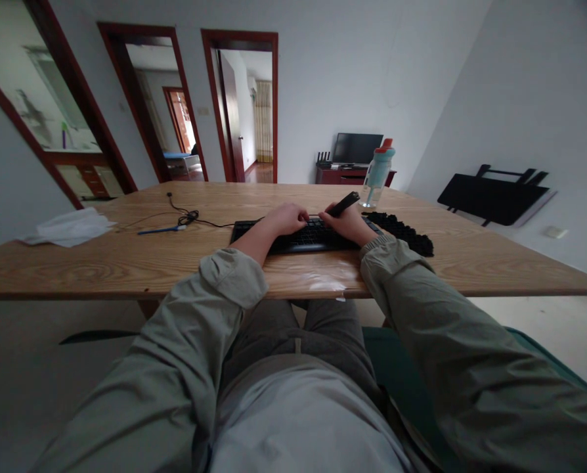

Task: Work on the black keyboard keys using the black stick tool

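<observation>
**Two hands on one keyboard, one tool clamped in the right**

One wooden counter carried everything. Near its left edge lay one crumpled white cloth. Further in sat one blue pen, lying flat. Just beside its tip was one small coil of black cable, from which a thin lead ran on towards the keyboard.

One black keyboard lay at the middle of the counter, close to the near edge. Two hands rested on it, both in grey-green sleeves. The left hand lay on the keys with its fingers curled downward; whether its grip pinched anything could not be told. The right hand sat over the keyboard's right end, its grip clamped on one slim black tool that slanted up and away from the knuckles.

Touching the keyboard's right end was one heap of small black pieces, too many and too small to count. Behind it, towards the far edge, stood one upright clear bottle with a teal and red top.
</observation>
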The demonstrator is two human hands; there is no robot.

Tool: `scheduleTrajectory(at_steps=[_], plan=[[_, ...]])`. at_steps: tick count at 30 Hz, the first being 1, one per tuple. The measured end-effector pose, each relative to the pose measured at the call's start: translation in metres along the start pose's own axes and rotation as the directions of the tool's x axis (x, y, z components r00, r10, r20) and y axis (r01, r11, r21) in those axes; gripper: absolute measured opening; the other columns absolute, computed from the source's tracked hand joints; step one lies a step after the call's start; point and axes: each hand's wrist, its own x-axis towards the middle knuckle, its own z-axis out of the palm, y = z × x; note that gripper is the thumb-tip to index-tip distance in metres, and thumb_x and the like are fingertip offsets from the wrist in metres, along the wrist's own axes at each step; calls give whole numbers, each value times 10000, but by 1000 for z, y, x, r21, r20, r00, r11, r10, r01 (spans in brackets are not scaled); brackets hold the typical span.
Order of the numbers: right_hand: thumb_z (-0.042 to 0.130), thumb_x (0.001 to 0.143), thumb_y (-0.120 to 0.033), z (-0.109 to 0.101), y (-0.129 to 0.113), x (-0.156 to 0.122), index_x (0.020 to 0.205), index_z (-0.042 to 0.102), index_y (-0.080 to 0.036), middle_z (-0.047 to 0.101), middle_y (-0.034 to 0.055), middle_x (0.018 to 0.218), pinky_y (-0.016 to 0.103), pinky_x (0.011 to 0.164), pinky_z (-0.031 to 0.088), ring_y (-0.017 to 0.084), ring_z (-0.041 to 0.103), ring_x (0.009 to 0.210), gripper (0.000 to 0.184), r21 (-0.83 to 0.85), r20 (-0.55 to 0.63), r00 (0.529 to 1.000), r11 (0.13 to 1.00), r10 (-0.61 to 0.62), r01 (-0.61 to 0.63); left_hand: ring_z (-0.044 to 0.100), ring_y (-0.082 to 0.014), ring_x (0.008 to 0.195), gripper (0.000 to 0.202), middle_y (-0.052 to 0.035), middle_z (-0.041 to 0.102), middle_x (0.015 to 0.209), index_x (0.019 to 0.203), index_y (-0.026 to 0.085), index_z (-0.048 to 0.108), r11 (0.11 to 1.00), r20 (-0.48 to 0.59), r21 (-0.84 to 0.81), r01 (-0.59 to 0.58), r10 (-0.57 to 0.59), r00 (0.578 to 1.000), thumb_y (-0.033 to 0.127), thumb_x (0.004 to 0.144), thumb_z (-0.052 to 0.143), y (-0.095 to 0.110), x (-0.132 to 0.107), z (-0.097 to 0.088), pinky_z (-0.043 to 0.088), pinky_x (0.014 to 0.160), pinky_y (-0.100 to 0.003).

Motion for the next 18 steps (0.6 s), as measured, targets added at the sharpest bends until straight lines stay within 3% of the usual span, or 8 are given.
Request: scheduleTrajectory(at_steps=[4, 11, 18], plan=[[590, 870, -416, 2, 3, 7, 686, 608, -180, 627, 30, 626, 277, 612, 435, 155, 547, 595, 300, 27, 30, 999, 999, 27, -28, 672, -201, 885, 298, -59, 762, 1027, 1076, 203, 766, 1000, 4, -2, -12, 12, 1000, 221, 842, 582, -3, 2, 5, 477, 764, -276], [571, 877, -425, 5, 7, 19, 647, 589, -170, 598, 28, 581, 260, 553, 395, 145, 533, 564, 345, 21, 74, 992, 994, 103, -104, 667, -217, 876, 312, -60, 761, 1006, 1082, 233, 767, 999, 22, 48, -9, 7, 1000, 217, 848, 561, 10, 13, 13, 459, 748, -299], [584, 873, -385, 4, 4, 18, 680, 610, -156, 613, 36, 623, 249, 547, 390, 147, 554, 605, 300, 25, 71, 994, 996, 79, -81, 671, -260, 878, 254, -96, 752, 954, 967, 233, 794, 996, -13, 87, 21, -20, 1000, 291, 864, 569, 13, 21, 19, 449, 761, -341]])
